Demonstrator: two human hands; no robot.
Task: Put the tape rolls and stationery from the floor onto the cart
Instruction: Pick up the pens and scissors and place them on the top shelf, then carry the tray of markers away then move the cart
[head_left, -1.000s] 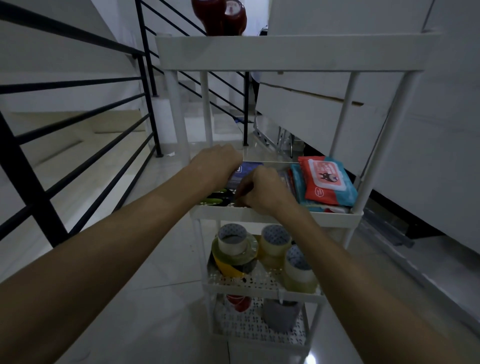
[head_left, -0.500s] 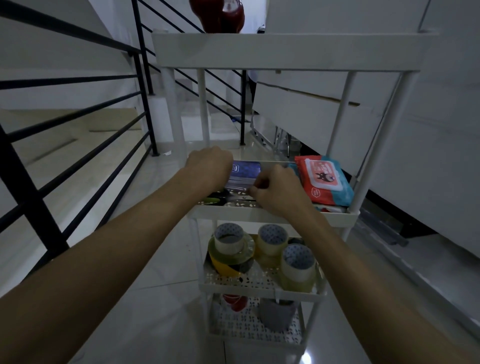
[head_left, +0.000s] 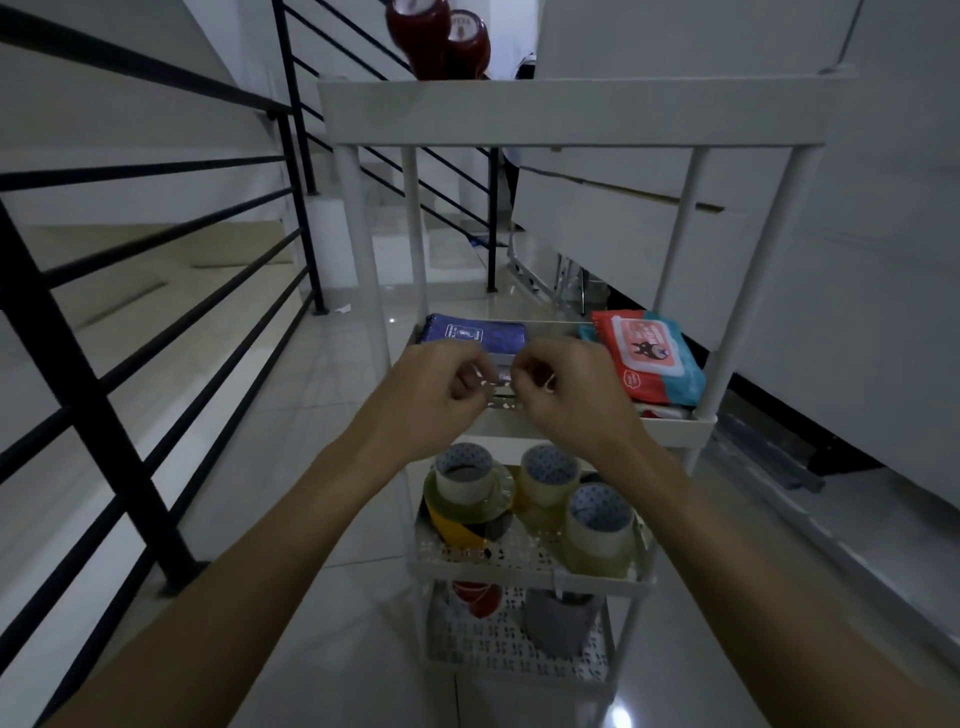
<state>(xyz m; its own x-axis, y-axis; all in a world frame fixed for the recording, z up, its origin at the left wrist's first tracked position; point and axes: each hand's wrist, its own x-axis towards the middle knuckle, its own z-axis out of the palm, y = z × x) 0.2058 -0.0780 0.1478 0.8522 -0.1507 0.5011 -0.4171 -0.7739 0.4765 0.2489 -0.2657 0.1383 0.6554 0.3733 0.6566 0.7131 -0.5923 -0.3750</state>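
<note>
Both hands over the white tiered plastic cart (head_left: 582, 111): left hand (head_left: 434, 397) and right hand (head_left: 569, 400) curled, pinching something small, unclear what. Clear tape rolls (head_left: 545, 480) sit on the shelf below.

What is pinched between the left hand (head_left: 434, 397) and the right hand (head_left: 563, 397) is too small and blurred to be identified. The blue packet (head_left: 474, 332) is partly hidden by both hands. The red jars (head_left: 441, 31) are cut off by the top edge.
</note>
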